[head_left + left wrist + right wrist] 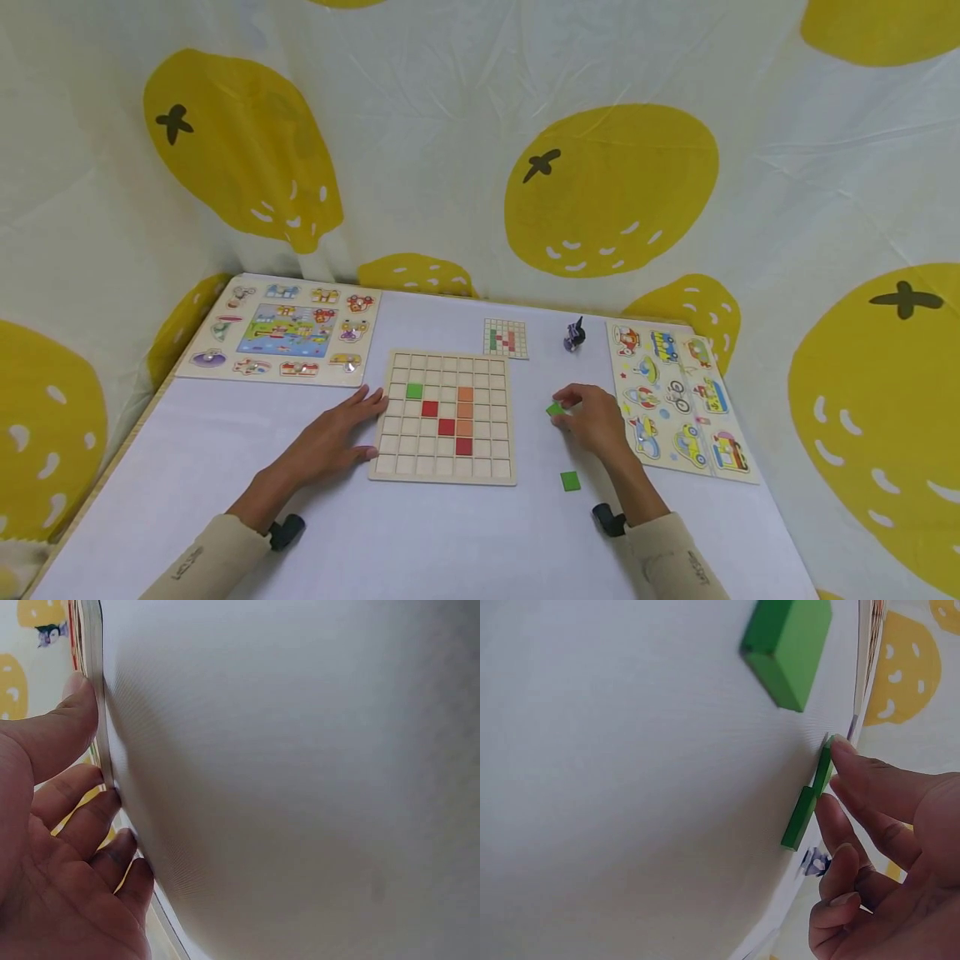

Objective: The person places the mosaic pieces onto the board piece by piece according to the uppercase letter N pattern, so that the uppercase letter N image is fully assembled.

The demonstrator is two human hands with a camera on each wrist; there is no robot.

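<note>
A wooden grid board lies mid-table. Set in its cells are one green tile, three red tiles on a diagonal and three orange tiles in a column. My left hand rests at the board's left edge, its fingertips and thumb touching the side. Right of the board, my right hand pinches a green tile between thumb and finger, low over the table. Another green tile sits right beside it, mostly hidden in the head view. A third green tile lies nearer me.
Behind the board is a small pattern card with coloured squares. A small dark figurine stands to its right. Picture puzzle boards lie at the back left and along the right side. A fruit-print curtain hangs behind.
</note>
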